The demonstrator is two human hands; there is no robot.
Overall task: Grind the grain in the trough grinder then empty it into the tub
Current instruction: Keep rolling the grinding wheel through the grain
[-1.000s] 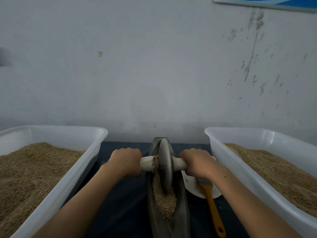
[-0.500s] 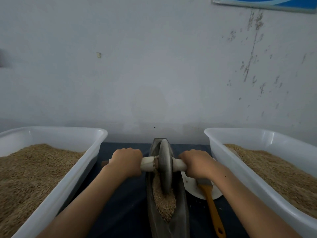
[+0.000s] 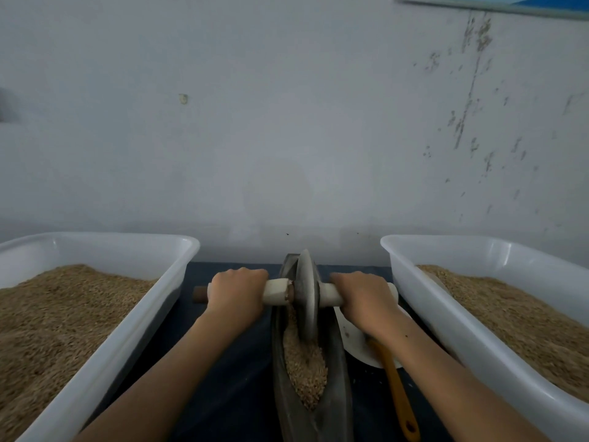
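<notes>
A dark metal trough grinder (image 3: 338, 406) lies lengthwise in the middle of the dark table, with brown grain (image 3: 304, 368) heaped in its groove. A grey grinding wheel (image 3: 307, 295) stands upright in the far half of the trough on a pale wooden axle (image 3: 277, 291). My left hand (image 3: 236, 293) grips the axle left of the wheel. My right hand (image 3: 363, 298) grips it on the right. A white tub (image 3: 159, 301) of grain sits at the left and another white tub (image 3: 424, 295) of grain at the right.
A white dish (image 3: 353, 342) lies between the trough and the right tub, with an orange-handled brush (image 3: 398, 397) resting across it. A pale wall rises directly behind the table. Both tubs stand close beside my forearms.
The wheel and both hands have rolled slightly toward the far end of the trough. The grain pile and the tubs are unchanged.
</notes>
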